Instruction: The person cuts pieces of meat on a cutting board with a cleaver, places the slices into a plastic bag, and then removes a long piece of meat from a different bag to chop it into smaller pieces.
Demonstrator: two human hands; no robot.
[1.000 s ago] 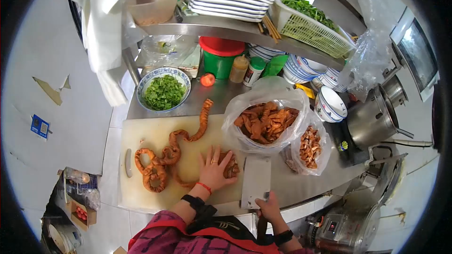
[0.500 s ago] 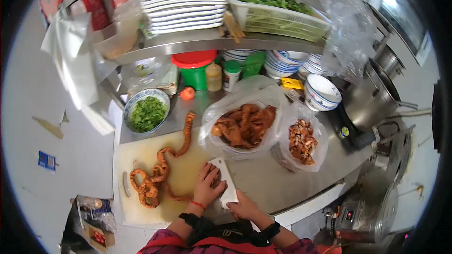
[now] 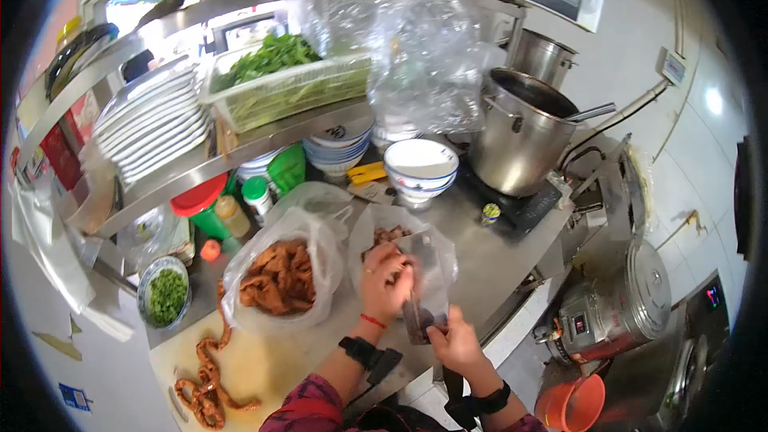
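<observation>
My right hand (image 3: 460, 344) grips a cleaver (image 3: 416, 316) by its handle, with the blade tilted up beside the bag. My left hand (image 3: 386, 284) is curled at the blade's upper end, over the near rim of a clear plastic bag (image 3: 436, 260). Its fingers are blurred, and what they hold is hidden. Chopped brown meat pieces (image 3: 394, 234) show in that bag beyond my left hand. To the left, another plastic bag (image 3: 324, 260) holds large pieces of brown cooked meat (image 3: 280, 276). A long, coiled brown intestine (image 3: 210, 376) lies on the cutting board (image 3: 264, 364).
A bowl of chopped greens (image 3: 166, 296) stands at the left. Stacked bowls (image 3: 420, 168) and a large steel pot (image 3: 520, 132) are at the back. Overhead, a shelf carries plates (image 3: 152, 124) and a basket of greens (image 3: 292, 92). An orange bucket (image 3: 574, 402) is low right.
Both hands and the cleaver have moved from the cutting board's right edge to the bag of chopped meat. The blade has turned from flat to tilted. The camera view has swung right.
</observation>
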